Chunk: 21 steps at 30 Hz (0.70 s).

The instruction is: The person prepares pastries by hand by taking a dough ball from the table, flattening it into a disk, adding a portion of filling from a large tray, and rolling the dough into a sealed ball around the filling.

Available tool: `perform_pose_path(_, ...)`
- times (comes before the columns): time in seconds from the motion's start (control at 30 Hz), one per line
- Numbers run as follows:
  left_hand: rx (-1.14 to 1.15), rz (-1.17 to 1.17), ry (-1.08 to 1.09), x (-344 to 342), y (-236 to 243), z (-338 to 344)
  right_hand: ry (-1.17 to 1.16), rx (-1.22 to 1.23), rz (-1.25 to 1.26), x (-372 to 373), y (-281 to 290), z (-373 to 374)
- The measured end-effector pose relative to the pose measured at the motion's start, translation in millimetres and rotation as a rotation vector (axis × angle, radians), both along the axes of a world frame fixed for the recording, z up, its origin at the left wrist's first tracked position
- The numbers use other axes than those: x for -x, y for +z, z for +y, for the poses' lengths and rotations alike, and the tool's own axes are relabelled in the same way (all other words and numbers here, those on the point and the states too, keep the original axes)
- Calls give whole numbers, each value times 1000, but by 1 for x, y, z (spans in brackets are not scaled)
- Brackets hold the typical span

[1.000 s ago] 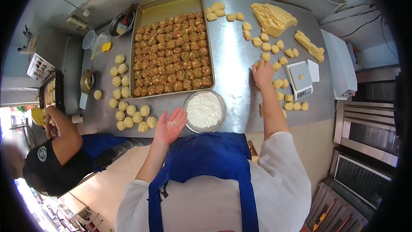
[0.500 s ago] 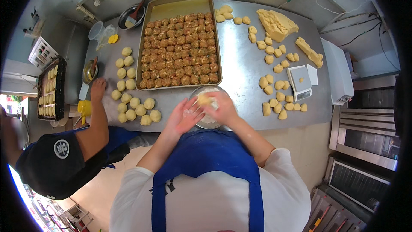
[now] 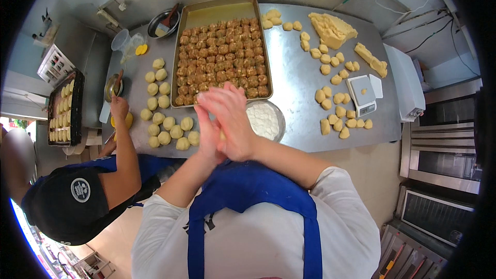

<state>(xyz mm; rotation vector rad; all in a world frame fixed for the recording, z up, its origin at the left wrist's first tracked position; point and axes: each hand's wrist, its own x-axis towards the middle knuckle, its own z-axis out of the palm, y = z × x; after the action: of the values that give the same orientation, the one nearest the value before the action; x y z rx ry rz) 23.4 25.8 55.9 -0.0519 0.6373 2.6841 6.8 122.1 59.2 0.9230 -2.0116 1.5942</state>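
Observation:
My left hand (image 3: pixel 208 137) and my right hand (image 3: pixel 235 121) are pressed palm to palm, fingers stretched out, above the table's near edge. Between the palms a sliver of a yellow dough piece (image 3: pixel 223 135) shows; the hands hide the rest of it. Beside my right hand stands a metal bowl (image 3: pixel 282 121) of white flour (image 3: pixel 263 119). The fingertips overlap, in view, the near edge of a big metal tray (image 3: pixel 217 10) lined with rows of brown filling balls (image 3: pixel 222 46). Round pale dough balls (image 3: pixel 176 132) lie to the left of my hands.
Right of the bowl are loose dough pieces (image 3: pixel 339 98), a dough slab (image 3: pixel 333 28), a dough strip (image 3: pixel 371 60) and a scale (image 3: pixel 360 93). At left, a co-worker in a black cap (image 3: pixel 64 206) reaches toward a small bowl (image 3: pixel 109 87) near a tray of pastries (image 3: pixel 77 108).
My hands have left the flour bowl, moved left and come together around the dough piece. The co-worker's hand has moved to the small bowl's handle.

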Motion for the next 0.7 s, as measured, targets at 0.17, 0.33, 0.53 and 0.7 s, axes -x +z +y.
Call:
perform_pose_path(0.17, 278, 98, 160, 0, -31, -10, 139, 18, -284, 17, -10, -6)
perform_pose_path(0.33, 523, -44, 135, -25, -25, -5, 113, 88, -270, 16, -26, -11)
perform_pose_path(0.53, 195, -104, -100, -16, -27, -23, 105, 138, -437, 12, -12, -16)
perform_pose_path(0.7, 196, -214, -92, -3, -52, -3, 124, 80, -567, 36, -54, -7)
